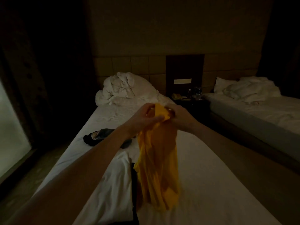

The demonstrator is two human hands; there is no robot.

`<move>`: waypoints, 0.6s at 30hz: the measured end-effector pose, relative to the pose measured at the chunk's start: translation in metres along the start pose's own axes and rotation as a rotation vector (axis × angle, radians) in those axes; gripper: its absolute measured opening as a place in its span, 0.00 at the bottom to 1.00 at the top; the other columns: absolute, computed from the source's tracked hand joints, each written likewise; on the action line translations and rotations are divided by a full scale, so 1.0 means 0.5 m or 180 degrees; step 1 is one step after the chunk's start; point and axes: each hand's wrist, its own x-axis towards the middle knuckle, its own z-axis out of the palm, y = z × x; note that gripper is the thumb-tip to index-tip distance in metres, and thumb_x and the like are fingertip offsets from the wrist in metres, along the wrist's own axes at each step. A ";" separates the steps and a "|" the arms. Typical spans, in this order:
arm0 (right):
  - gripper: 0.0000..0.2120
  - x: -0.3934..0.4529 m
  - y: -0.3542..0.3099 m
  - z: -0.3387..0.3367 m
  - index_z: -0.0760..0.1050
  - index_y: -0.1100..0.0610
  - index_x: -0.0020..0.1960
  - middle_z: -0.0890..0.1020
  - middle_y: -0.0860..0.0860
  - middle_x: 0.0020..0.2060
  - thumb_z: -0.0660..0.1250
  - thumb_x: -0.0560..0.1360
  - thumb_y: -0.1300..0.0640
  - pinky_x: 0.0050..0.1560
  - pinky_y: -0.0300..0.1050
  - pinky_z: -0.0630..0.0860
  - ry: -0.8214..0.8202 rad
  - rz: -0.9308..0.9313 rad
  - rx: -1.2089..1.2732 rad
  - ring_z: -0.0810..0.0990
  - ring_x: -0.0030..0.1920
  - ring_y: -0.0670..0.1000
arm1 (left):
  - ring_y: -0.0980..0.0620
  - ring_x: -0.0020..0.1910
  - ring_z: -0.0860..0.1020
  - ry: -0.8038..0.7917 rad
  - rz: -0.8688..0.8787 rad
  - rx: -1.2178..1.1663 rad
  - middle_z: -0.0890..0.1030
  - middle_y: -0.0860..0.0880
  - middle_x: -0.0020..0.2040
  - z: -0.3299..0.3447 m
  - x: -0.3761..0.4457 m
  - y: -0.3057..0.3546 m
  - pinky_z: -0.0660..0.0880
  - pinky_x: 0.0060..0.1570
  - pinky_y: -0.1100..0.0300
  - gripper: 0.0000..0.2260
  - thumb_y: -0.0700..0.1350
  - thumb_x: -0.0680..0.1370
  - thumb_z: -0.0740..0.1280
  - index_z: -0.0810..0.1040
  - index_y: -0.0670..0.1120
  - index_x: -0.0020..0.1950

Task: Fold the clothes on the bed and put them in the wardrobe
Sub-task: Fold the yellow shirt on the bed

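Nightstand clutter (188, 95) too dim to identify; dark garment (97, 137) part-hidden behind left forearm; white garment (116, 184) cut by bottom edge.

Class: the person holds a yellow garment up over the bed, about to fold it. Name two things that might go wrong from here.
1. Both hands, left hand and right hand, grip the yellow garment bunched at its top, so it may fold creased.
2. Its hem hangs beside the white garment, and laying it down may rumple that one. The dim room hides such slips.
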 end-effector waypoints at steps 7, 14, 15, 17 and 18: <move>0.08 0.020 0.002 -0.027 0.68 0.54 0.37 0.71 0.49 0.34 0.63 0.70 0.65 0.34 0.42 0.64 0.0882 0.0364 0.0232 0.69 0.35 0.48 | 0.56 0.29 0.70 -0.1033 -0.0977 0.2195 0.71 0.51 0.33 -0.019 -0.036 -0.191 0.68 0.32 0.59 0.12 0.47 0.74 0.73 0.70 0.49 0.39; 0.04 0.025 0.080 -0.094 0.71 0.60 0.48 0.71 0.51 0.37 0.60 0.74 0.65 0.40 0.48 0.67 0.1213 0.0949 0.0296 0.71 0.40 0.53 | 0.52 0.34 0.74 -0.0047 -0.0804 0.1384 0.74 0.48 0.35 -0.082 -0.044 -0.191 0.71 0.38 0.56 0.13 0.51 0.79 0.67 0.76 0.43 0.41; 0.05 0.024 0.096 -0.095 0.70 0.58 0.50 0.72 0.51 0.39 0.60 0.75 0.64 0.40 0.48 0.68 0.1140 0.1159 0.0249 0.72 0.42 0.54 | 0.52 0.35 0.76 0.0243 -0.0774 0.1181 0.77 0.48 0.37 -0.090 -0.035 -0.169 0.73 0.40 0.57 0.11 0.49 0.79 0.67 0.78 0.43 0.43; 0.05 0.022 0.132 -0.087 0.69 0.57 0.51 0.72 0.53 0.42 0.60 0.76 0.63 0.37 0.47 0.68 0.0828 0.1572 -0.0050 0.73 0.43 0.55 | 0.50 0.38 0.80 0.0778 -0.0822 0.0553 0.81 0.47 0.40 -0.102 -0.014 -0.129 0.77 0.42 0.55 0.06 0.45 0.79 0.67 0.80 0.43 0.45; 0.06 0.019 0.148 -0.077 0.69 0.57 0.53 0.73 0.54 0.44 0.61 0.76 0.63 0.36 0.48 0.69 0.0689 0.1679 -0.0181 0.74 0.43 0.55 | 0.49 0.40 0.81 0.0906 -0.0880 0.0249 0.82 0.46 0.41 -0.104 -0.004 -0.108 0.78 0.44 0.54 0.05 0.43 0.78 0.68 0.81 0.45 0.45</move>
